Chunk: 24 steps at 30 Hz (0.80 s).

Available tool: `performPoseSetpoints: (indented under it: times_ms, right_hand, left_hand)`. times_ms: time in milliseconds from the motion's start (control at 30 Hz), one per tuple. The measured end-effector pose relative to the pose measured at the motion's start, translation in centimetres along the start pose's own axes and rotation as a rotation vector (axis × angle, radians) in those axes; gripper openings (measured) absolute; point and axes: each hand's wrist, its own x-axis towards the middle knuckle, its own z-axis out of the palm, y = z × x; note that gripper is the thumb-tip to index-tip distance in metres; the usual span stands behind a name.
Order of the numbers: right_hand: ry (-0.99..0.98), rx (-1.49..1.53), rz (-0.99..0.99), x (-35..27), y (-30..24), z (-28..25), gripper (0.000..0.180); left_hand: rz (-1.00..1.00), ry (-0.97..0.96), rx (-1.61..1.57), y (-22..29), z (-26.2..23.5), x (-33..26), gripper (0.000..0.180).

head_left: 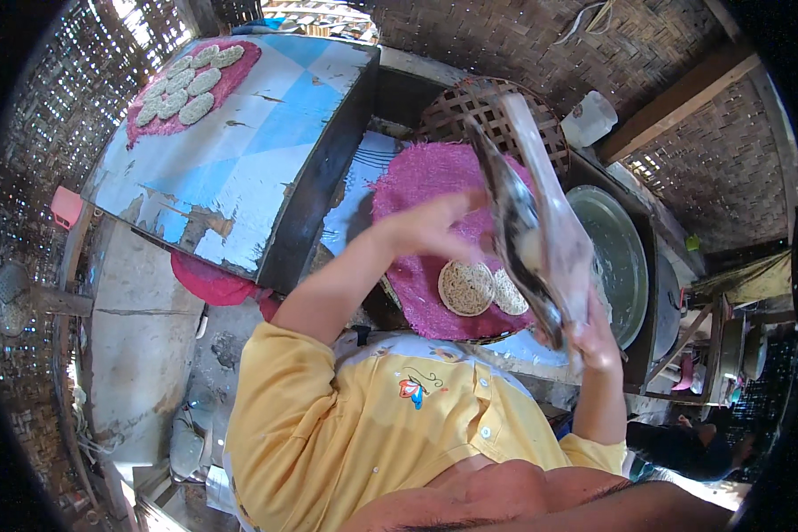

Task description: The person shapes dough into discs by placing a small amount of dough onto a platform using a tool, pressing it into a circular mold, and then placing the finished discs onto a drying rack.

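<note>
Gripped at its lower end by my right hand [594,337] is a pair of flat boards, tilted up almost edge-on. One is a pale board [563,235], the other a dark glossy board [516,213]; a gap shows between them. My left hand [443,226] is beside the dark board, fingers apart and slightly blurred; whether its fingertips touch the board I cannot tell. Beneath the hands lies a pink woven cloth [417,182]. On it rest a round, grainy pale cake [466,287] and a second round cake [509,293], partly covered by the boards.
At the right stands a wide metal basin [625,310] with cloudy liquid. A woven basket [470,106] and a white plastic container [590,120] are at the back. To the left, a blue-and-white table [266,151] bears several round cakes on a pink cloth [239,75].
</note>
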Motion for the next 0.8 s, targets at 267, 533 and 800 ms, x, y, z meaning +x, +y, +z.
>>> performPoseSetpoints:
  times_ms: [267,533,800]
  right_hand:
    - [-0.008,-0.745,-0.316,7.1,2.3,1.1,0.03]
    - [0.135,-1.179,-0.15,9.0,6.7,0.0,0.017]
    - [0.055,-1.243,-0.349,8.7,5.1,0.4,0.015]
  left_hand:
    - [-0.134,0.618,-0.047,-2.9,-0.8,-7.2,0.037]
    - [0.087,1.069,-0.266,-0.9,-5.5,-14.3,0.039]
    - [0.148,1.176,-0.252,-0.3,-6.4,-16.9,0.042]
